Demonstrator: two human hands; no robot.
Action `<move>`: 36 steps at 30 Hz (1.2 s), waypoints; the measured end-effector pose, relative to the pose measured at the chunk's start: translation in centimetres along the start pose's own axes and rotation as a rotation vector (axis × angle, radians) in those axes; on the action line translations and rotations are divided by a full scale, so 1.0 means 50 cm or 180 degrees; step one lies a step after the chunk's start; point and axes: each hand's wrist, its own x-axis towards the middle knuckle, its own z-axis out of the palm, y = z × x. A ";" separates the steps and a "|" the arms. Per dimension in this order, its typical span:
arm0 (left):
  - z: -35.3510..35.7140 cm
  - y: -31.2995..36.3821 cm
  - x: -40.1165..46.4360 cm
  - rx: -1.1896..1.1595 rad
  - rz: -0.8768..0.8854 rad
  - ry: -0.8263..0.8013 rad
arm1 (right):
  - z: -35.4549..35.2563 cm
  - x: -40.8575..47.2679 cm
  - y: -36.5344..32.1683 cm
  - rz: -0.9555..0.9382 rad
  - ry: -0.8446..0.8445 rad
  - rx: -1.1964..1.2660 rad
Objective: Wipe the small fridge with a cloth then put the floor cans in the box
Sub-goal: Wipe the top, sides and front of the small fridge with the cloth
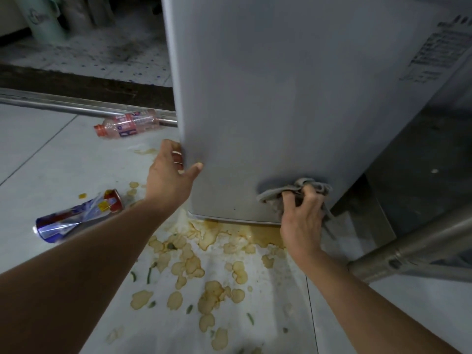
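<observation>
Grip: your right hand (302, 215) clamps the cloth (293, 191) low on the fridge (268, 98); left hand (169, 175) grips its edge | Risk: cloth dips into the brown spill (229, 235) at frame center, smearing the panel.

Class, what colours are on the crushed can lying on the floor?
The crushed can is blue and silver with a red and yellow patch, seen in the head view.

The grey fridge (268, 98) stands upright on the floor. A crumpled grey cloth (293, 191) is pressed against its lower right side. 1 crushed blue-and-red can (79, 217) lies on its side, left of the fridge.
</observation>
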 end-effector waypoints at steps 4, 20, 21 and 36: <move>-0.003 0.003 0.000 -0.0012 -0.0040 -0.0052 | -0.036 0.046 -0.009 -0.0039 0.0228 0.0108; -0.044 -0.012 0.011 -0.0236 -0.0137 -0.0631 | -0.018 0.135 -0.111 -0.1379 0.0625 0.0174; -0.047 -0.018 0.011 -0.0266 -0.0191 -0.0713 | -0.019 0.151 -0.122 -0.1249 0.0844 0.0167; -0.101 -0.094 0.014 -0.0561 -0.0343 -0.1218 | -0.025 0.187 -0.210 -0.1846 0.0748 -0.0277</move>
